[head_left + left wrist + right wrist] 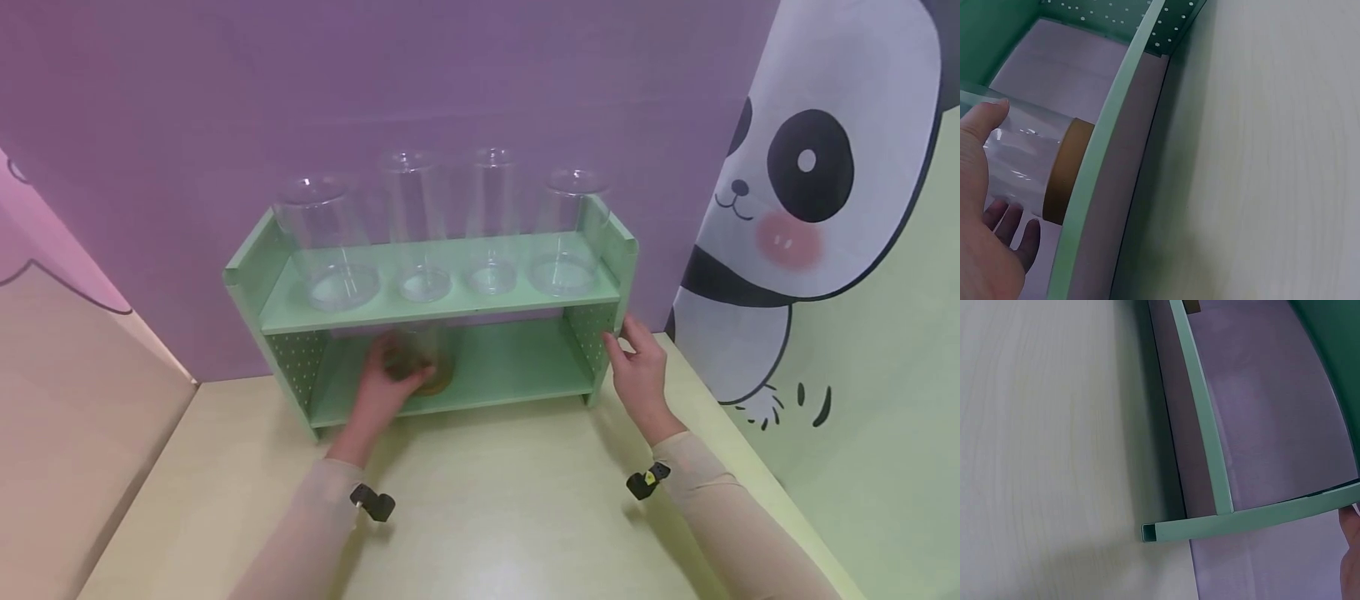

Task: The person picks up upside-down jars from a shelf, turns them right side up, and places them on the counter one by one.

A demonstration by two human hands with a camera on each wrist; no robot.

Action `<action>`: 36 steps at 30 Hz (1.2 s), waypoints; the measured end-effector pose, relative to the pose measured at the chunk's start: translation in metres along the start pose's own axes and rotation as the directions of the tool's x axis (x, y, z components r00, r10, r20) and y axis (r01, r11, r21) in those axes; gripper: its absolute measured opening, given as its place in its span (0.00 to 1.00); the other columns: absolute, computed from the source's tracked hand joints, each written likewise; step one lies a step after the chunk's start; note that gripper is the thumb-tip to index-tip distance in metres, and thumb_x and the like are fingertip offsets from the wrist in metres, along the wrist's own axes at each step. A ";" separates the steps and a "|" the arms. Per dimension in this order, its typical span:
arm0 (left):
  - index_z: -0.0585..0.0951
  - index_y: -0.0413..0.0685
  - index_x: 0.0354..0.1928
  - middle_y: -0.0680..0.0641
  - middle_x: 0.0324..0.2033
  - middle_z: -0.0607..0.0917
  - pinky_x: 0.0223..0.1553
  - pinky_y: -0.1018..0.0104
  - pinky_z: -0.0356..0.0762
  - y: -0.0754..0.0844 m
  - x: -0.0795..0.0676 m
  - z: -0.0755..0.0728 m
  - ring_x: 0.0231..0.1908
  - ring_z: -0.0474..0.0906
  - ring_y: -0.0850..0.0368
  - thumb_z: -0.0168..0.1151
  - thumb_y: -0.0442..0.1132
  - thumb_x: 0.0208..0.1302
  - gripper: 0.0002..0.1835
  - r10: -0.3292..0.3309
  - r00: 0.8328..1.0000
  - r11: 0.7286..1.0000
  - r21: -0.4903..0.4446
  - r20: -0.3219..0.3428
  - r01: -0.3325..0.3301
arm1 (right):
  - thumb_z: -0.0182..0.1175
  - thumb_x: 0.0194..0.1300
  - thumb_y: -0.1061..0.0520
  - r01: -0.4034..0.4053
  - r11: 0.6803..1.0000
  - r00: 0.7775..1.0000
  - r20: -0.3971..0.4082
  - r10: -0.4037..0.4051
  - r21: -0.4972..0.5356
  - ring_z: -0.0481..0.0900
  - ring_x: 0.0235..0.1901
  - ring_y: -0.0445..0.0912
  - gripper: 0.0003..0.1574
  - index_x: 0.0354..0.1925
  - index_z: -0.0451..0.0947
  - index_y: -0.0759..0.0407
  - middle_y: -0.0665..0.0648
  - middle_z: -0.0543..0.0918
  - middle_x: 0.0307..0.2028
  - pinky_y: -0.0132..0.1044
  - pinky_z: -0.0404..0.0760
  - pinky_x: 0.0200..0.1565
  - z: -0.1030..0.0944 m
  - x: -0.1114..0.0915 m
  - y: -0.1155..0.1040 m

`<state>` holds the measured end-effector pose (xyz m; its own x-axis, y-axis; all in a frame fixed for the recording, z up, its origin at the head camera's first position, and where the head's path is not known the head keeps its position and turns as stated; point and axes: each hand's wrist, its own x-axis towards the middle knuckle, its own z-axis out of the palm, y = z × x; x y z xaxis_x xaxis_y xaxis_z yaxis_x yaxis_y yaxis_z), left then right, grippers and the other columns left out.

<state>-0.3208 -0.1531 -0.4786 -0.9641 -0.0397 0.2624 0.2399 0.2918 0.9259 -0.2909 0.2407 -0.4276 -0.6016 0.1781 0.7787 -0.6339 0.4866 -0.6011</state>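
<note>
A purple wall (480,67) fills the upper part of the head view, and a painted panda (817,200) takes up the upper right. Below lies the pale worktop (480,517), carrying a green shelf unit (525,358) at the centre of the frame, with dotted side panels and two levels. On the upper level, from left to right, stand a wide clear jar (333,242), two slim clear jars (416,225) and another wide jar (567,237), all upright and apart.

The jar with a brown base (1022,159) is on the lower level, left of centre, under the upper board, which hides its top. Whether its base rests on the lower board is unclear. The left hand (381,385) reaches in from below, its grip partly closed around this jar, thumb on one side and curved fingers on the other. The right hand (642,379), right of centre, has its thumb and fingers about the front edge of the right side panel, a narrow grip. Each wrist wears a small black device (372,502).
</note>
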 end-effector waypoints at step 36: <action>0.72 0.46 0.74 0.39 0.68 0.78 0.71 0.42 0.77 0.014 -0.040 -0.004 0.68 0.77 0.39 0.86 0.41 0.62 0.43 0.042 0.995 0.998 0.046 0.096 -0.047 | 0.68 0.74 0.72 -0.040 0.999 0.999 0.023 0.040 0.004 0.88 0.54 0.62 0.28 0.70 0.83 0.64 0.69 0.88 0.57 0.14 0.81 0.43 0.001 -0.001 0.041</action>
<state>-0.2782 -0.1514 -0.4753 -0.9596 0.0642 0.2740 0.2793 0.3369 0.8992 -0.3165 0.2598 -0.4536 -0.6377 0.1777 0.7495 -0.6113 0.4752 -0.6328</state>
